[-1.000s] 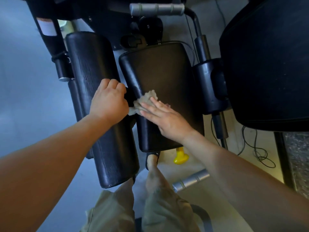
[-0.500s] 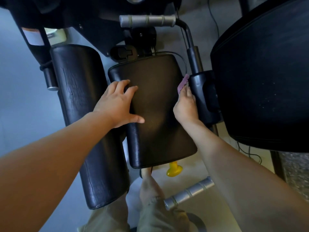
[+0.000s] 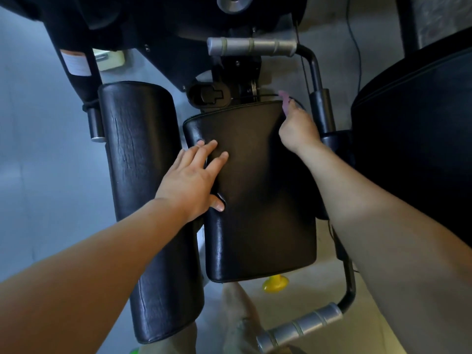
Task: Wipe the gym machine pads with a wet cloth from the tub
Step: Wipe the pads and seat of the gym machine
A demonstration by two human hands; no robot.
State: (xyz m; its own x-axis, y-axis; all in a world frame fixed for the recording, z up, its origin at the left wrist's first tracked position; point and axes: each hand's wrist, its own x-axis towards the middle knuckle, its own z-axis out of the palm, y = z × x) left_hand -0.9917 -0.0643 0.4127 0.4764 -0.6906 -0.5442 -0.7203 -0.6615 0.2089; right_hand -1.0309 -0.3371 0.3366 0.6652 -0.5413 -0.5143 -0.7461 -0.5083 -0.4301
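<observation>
A flat black pad [image 3: 258, 200] of the gym machine lies in the middle of the head view. My left hand [image 3: 194, 180] rests on its left side, fingers spread and straight, thumb pressing a dent into the vinyl. My right hand [image 3: 297, 129] is curled at the pad's far right corner and grips a cloth [image 3: 284, 103]; only a pinkish tip of the cloth pokes out past the fingers. A long black roller pad [image 3: 143, 200] stands to the left of the flat pad. The tub is not in view.
A large black seat pad [image 3: 419, 139] fills the right side. Grey handle grips lie at the top [image 3: 251, 46] and bottom right [image 3: 301, 325], joined by a black bar. A yellow knob [image 3: 275, 283] sits under the pad. Cables trail on the floor; my legs stand below.
My right hand slid with the cloth from the pad's left edge across to its right side, then up to the far right corner. My left hand left the roller and laid itself flat on the pad.
</observation>
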